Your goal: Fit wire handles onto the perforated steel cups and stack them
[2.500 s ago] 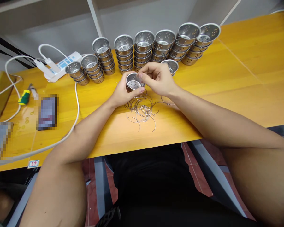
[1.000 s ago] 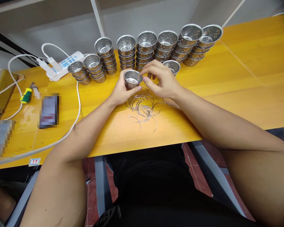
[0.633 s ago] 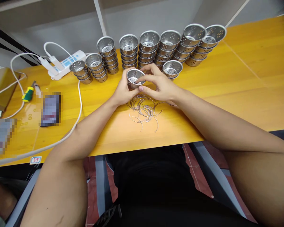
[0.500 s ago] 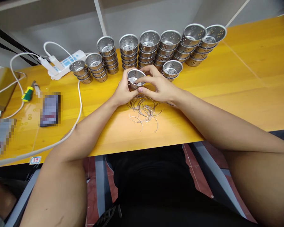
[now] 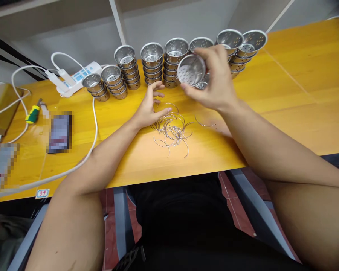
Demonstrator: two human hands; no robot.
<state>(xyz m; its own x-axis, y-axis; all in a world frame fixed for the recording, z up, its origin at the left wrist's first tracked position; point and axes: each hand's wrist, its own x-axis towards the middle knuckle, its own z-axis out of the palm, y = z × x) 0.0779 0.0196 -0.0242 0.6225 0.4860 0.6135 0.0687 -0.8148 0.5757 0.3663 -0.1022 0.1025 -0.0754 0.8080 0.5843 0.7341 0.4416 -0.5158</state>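
Observation:
My right hand (image 5: 214, 77) grips a perforated metal cup (image 5: 191, 70) between thumb and fingers, raised off the table and tilted so its inside faces me. Behind it, a shorter stack of the same cups (image 5: 202, 82) is mostly covered by the cup and my hand. My left hand (image 5: 151, 105) is empty, fingers apart, resting by a loose pile of thin curved metal wires (image 5: 172, 130). Along the back stand rows of stacked perforated cups (image 5: 151, 56), several high.
The yellow table (image 5: 124, 162) carries a white power strip (image 5: 80, 79) with cables at the left. A green and yellow screwdriver handle (image 5: 33, 114), a blurred-out phone (image 5: 60, 132) and a cardboard box (image 5: 2, 105) are also there. A white cable (image 5: 95, 124) runs beside my left forearm.
Both hands held the cup above the wires. My left hand has let go and opened; my right hand has carried the cup up and right, toward the stacks.

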